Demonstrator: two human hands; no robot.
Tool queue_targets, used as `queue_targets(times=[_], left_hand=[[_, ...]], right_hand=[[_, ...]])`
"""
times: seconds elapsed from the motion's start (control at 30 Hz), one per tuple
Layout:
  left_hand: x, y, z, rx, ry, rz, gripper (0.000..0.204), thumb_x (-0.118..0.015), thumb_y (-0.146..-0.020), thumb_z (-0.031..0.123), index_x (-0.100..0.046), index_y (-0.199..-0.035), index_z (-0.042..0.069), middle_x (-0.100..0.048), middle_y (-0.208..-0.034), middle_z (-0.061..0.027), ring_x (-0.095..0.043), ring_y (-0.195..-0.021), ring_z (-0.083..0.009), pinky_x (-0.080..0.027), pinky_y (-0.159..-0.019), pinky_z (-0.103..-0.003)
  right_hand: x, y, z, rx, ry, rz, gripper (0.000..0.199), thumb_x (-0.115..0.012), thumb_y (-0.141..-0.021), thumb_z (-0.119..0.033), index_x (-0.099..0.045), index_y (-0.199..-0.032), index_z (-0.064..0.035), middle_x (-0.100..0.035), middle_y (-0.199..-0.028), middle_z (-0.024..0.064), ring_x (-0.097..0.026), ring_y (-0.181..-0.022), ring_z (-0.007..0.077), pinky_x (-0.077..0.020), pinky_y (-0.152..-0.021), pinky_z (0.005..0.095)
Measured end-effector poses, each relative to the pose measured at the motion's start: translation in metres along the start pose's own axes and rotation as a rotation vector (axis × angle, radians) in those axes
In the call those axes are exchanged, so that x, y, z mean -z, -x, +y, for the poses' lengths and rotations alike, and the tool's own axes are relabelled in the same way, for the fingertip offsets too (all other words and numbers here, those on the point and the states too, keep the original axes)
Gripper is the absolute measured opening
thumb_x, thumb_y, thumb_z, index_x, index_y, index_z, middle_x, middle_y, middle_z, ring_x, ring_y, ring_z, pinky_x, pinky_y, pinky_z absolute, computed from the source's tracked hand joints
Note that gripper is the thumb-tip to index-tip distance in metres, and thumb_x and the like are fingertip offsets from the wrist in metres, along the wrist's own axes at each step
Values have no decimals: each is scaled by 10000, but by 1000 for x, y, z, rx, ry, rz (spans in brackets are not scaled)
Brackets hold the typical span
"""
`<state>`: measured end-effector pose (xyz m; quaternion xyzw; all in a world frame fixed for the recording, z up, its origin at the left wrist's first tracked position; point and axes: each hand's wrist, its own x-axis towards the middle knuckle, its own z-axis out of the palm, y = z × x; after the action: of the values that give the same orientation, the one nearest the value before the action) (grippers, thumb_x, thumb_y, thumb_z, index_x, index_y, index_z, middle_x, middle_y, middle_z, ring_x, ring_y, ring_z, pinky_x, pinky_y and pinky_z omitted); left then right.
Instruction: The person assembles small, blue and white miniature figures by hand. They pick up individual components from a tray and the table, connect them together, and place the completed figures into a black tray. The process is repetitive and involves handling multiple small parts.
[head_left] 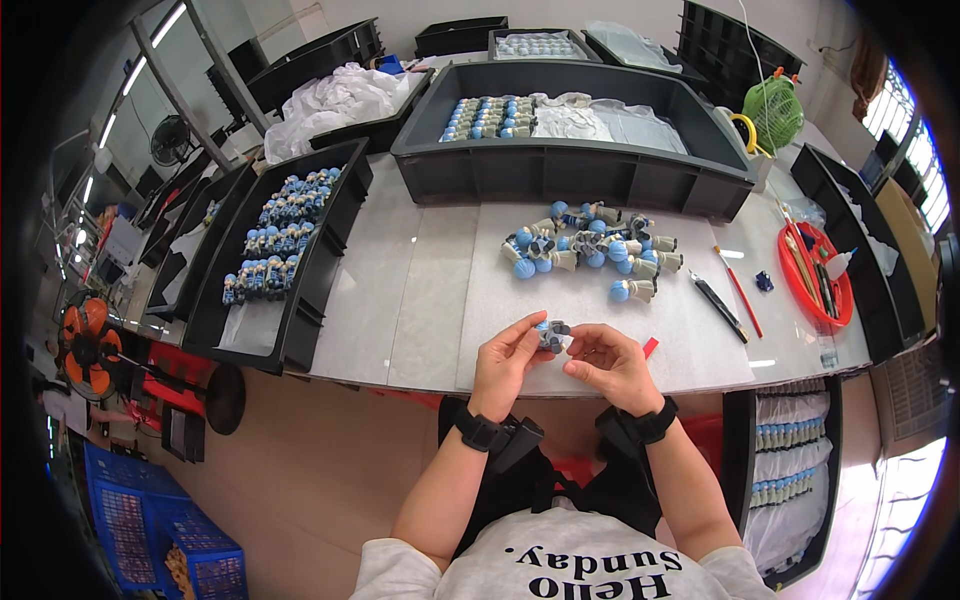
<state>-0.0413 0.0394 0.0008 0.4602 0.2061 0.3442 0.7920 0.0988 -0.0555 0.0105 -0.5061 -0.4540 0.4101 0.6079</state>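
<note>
A small doll figurine (552, 337) with blue and dark parts is held just above the near edge of the white work mat (620, 350). My left hand (508, 365) pinches it from the left between thumb and fingers. From the other side, the curled fingers of my right hand (614, 366) meet its right edge, with the thumb lower down. The figurine's finer details are too small to make out. Beyond my hands lies a loose group of similar figurines (590, 245) with blue round heads and pale bodies. One single figurine (632, 290) lies nearer to me.
On the right lie a black-handled pen-like tool (718, 305), a red thin brush (740, 292) and a red basket (845, 295) of tools. Black crates of figurines stand at the back (570, 170), left (345, 200) and lower right (738, 450). A green fan (773, 112) stands far right.
</note>
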Motion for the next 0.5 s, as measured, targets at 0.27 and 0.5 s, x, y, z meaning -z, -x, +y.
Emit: queue_targets(times=[0.27, 0.5], left_hand=[[3, 5, 1, -112, -73, 13, 375, -544, -798, -36, -463, -1163, 4, -533, -1091, -104, -526, -976, -149, -447, -813, -262], [-2, 5, -1, -91, -77, 17, 413, -571, -737, -105, -479, -1131, -25, -541, -1072, -114, -514, -989, -162, -409, -871, -278]], right_hand=[[-5, 1, -2, 40, 51, 13, 459, -726, -696, -147, -516, -1076, 2, -575, -899, 48, -529, -750, 78, -465, -653, 214], [1, 2, -1, 39, 203, 99, 262, -610, -783, -152, -571, -988, 6, -595, -812, 81, -543, -705, 90, -460, -622, 228]])
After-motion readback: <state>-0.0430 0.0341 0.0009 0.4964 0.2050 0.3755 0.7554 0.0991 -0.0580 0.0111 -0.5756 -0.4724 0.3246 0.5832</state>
